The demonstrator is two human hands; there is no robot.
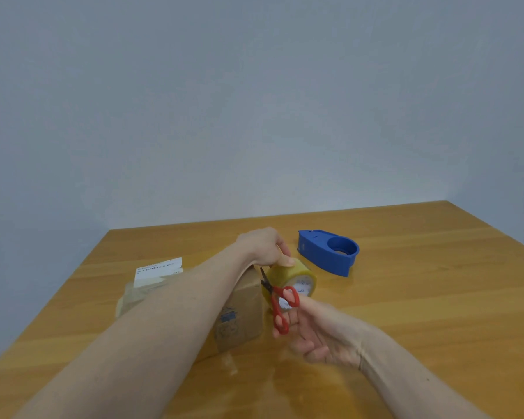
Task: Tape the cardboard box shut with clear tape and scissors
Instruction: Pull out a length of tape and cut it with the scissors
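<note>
A brown cardboard box lies on the wooden table, mostly hidden under my left forearm. My left hand reaches over the box and grips the roll of clear tape at the box's far right end, thumb on top of the roll. My right hand holds red-handled scissors. Their dark blades point up at the gap between the box and the roll. Whether tape runs between the roll and the box is too faint to tell.
A blue tape dispenser lies just behind and right of the roll. A clear plastic bag with a white label sits left of the box. The table's far edge meets a plain grey wall.
</note>
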